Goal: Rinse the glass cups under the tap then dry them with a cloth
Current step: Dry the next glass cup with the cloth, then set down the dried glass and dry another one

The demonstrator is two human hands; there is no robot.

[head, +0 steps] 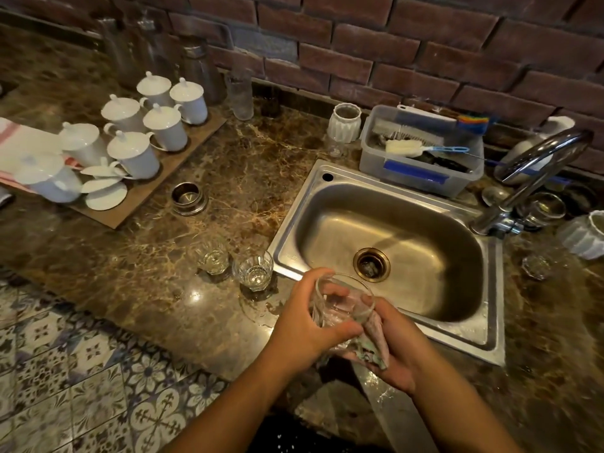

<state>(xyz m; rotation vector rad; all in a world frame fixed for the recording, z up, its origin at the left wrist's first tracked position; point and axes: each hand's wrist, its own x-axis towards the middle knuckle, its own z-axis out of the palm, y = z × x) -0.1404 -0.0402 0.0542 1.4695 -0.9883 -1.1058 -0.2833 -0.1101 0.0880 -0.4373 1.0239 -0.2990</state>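
My left hand [302, 325] grips a clear glass cup [346, 300] over the sink's near-left corner, its mouth tilted up toward the sink. My right hand [398, 348] holds a crumpled pale cloth [376, 341] against the cup's base and side. Two more glass cups [214, 255] [253, 268] stand upright on the marble counter just left of the sink. Another glass cup [544, 209] stands behind the chrome tap [529, 178] at the right. No water runs from the tap.
The steel sink [389, 220] is empty. A plastic tub of brushes [421, 148] sits behind it. White lidded mugs [130, 135] stand on a wooden board at left. A small steel strainer cup [189, 197] sits mid-counter. White ribbed jars [344, 120] [585, 235] stand nearby.
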